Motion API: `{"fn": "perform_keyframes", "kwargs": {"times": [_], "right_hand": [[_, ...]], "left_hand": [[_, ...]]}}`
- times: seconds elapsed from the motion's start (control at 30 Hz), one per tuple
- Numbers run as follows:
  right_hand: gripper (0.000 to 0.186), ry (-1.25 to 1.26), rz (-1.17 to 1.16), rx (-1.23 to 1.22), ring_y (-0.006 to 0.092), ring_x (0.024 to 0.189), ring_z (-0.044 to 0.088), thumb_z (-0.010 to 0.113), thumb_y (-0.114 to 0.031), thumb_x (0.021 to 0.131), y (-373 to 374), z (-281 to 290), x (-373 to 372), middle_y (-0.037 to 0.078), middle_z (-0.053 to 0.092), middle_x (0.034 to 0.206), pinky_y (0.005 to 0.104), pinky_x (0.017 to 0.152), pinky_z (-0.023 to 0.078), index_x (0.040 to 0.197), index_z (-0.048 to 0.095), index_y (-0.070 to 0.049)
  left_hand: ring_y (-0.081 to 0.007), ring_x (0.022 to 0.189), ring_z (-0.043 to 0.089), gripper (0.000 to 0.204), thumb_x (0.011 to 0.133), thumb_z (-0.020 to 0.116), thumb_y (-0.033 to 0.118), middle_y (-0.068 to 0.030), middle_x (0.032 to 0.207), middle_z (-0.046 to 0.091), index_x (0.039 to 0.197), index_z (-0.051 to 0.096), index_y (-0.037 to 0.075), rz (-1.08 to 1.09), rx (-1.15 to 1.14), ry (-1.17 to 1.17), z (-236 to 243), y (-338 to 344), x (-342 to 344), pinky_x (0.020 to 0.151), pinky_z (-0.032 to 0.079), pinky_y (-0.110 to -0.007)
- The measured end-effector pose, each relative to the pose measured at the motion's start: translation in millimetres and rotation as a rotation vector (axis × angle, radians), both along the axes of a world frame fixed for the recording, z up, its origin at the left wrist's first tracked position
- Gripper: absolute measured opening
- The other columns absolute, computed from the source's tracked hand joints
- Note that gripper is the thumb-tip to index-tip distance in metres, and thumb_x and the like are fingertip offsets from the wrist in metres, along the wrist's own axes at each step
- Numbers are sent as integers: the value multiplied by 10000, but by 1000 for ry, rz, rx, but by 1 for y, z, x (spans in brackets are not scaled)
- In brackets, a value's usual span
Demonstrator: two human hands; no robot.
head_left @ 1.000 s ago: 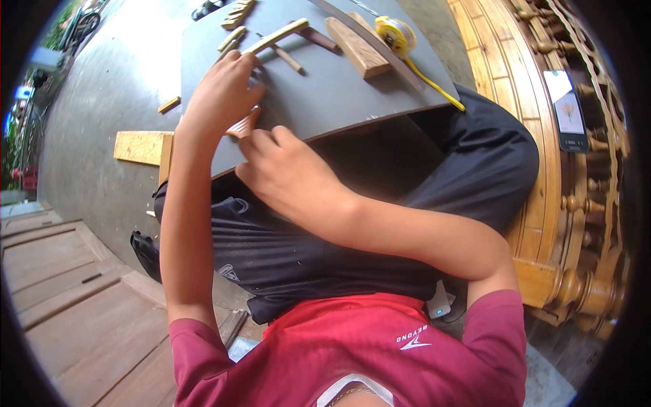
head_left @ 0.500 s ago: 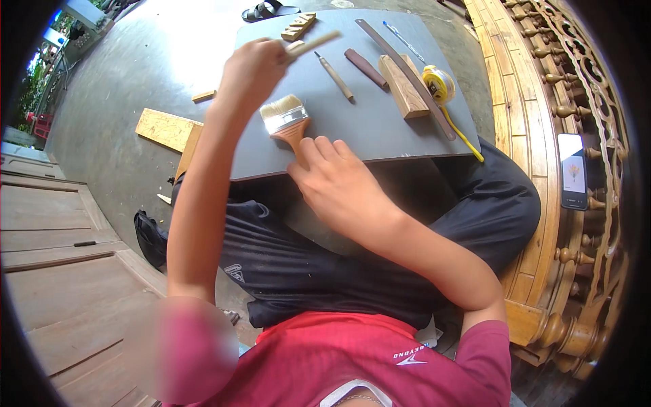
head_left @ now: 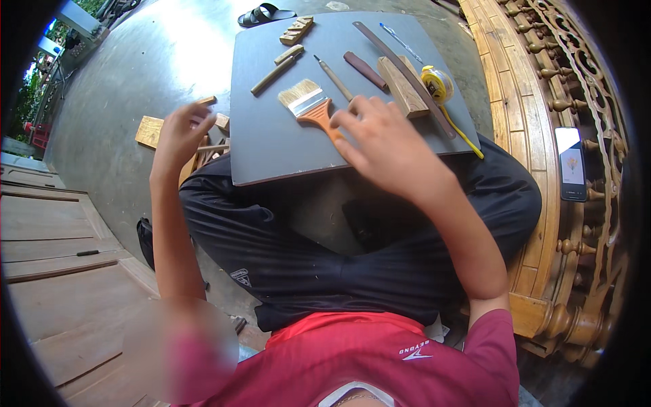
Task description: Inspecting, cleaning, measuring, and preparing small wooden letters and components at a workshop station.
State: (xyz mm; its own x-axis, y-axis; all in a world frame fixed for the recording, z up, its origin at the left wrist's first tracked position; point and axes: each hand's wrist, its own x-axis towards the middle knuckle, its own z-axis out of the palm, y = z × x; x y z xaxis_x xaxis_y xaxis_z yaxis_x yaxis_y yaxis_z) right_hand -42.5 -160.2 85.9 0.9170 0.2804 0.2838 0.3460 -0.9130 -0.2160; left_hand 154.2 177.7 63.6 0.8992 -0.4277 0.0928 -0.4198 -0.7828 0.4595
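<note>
one paintbrush (head_left: 308,105) (orange handle), one tape measure (head_left: 437,83)

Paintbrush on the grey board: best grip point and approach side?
Take the paintbrush by its orange handle, coming from the near edge of the grey board. The handle points toward the person and lies flat under the right hand, while the bristles point away. Pinch the narrow handle across its width, probably just behind the metal ferrule.

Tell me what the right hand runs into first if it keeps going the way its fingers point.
The right hand points up and left across the grey board. Its fingers already sit at the orange handle of the paintbrush, so that comes first. Whether they touch it is unclear.
</note>
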Motion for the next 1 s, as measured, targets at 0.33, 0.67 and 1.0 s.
{"fn": "perform_keyframes", "kwargs": {"times": [0.33,0.67,1.0], "right_hand": [[451,-154,-592,-122,395,1202,634,596,-390,1043,-130,22,18,213,681,1241,483,1069,460,1341,654,-57],[530,131,-783,116,402,1174,692,641,-472,999,-127,3,24,213,729,1256,511,977,543,1307,671,-41],[492,-103,-723,573,380,1145,710,616,-422,1036,-134,0,26,246,739,1179,468,992,542,1229,660,29]], "left_hand": [[-323,1100,726,452,949,751,411,-191,1177,759,1199,774,35,-175,-24,-236,-26,-144,84,975,562,-415],[-252,854,765,373,857,856,360,-162,957,803,982,817,11,-124,-33,-27,-10,-177,78,786,602,-388],[-200,943,759,381,1026,725,201,-194,1095,783,1303,679,-57,-46,-327,-38,-5,-156,56,861,624,-327]]}}
